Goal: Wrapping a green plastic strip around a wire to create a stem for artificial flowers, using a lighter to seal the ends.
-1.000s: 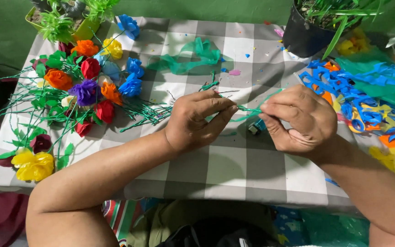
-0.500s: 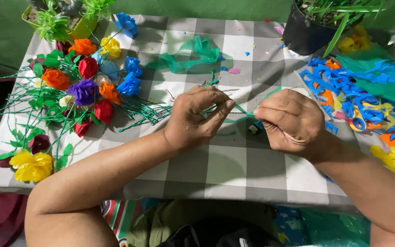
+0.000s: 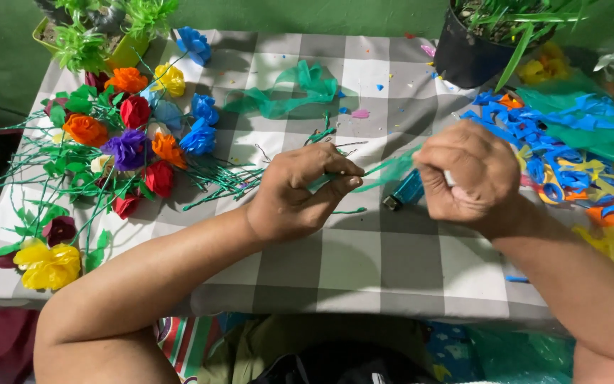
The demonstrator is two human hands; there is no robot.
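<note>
My left hand (image 3: pixel 300 190) pinches a thin green stem (image 3: pixel 321 182) between thumb and fingers, just above the checked tablecloth (image 3: pixel 364 249). A strip of translucent green tape (image 3: pixel 391 169) runs from that stem to my right hand (image 3: pixel 470 178), whose fingers are closed on its other end. A small blue lighter (image 3: pixel 405 192) lies on the cloth between the two hands, below the tape. Both forearms reach in from the bottom of the head view.
A heap of finished paper flowers (image 3: pixel 126 142) on green stems fills the left side. A crumpled green strip (image 3: pixel 293 91) lies at the back centre. Blue, orange and yellow paper curls (image 3: pixel 556 163) cover the right, with a black plant pot (image 3: pixel 467 53) behind.
My right hand has moved to the right, away from the left, drawing the green tape out longer. The blue lighter between the hands is now uncovered.
</note>
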